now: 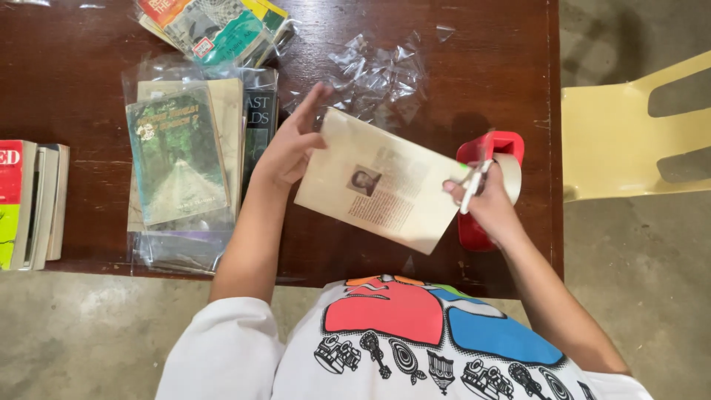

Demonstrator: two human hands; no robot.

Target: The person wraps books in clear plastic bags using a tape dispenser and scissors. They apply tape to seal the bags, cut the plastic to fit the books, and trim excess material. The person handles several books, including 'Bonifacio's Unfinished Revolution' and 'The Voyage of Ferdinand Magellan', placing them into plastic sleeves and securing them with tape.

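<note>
**Inspector:** Report the scene, left to right.

**Me:** Far out from my left hand, at the counter (89,67) edge, a few books (33,204) stand spine-up. Nearer, just left of that hand, is a stack of plastic-wrapped books (185,159), the top one with a green cover. Beyond it, toward the far edge, lies another bundle of wrapped books (215,30).

**Inspector:** State of the left hand?

**Me:** My left hand (290,144) is spread wide, fingers extended, the palm and fingertips against the left edge of a tan paperback (381,181). The paperback lies tilted between both hands, back cover up, with a small portrait and a block of print on it.

**Inspector:** Beyond the book?

**Me:** Crumpled clear plastic (378,74) lies on the counter past my left fingertips.

**Inspector:** The right hand?

**Me:** My right hand (485,200) is closed on the right corner of the paperback, and a strip of white tape (474,185) sits across its fingers. Directly beneath and behind that hand is a red tape dispenser (489,148) carrying a roll. Well to the right, off the counter, stands a yellow plastic chair (629,126).
</note>
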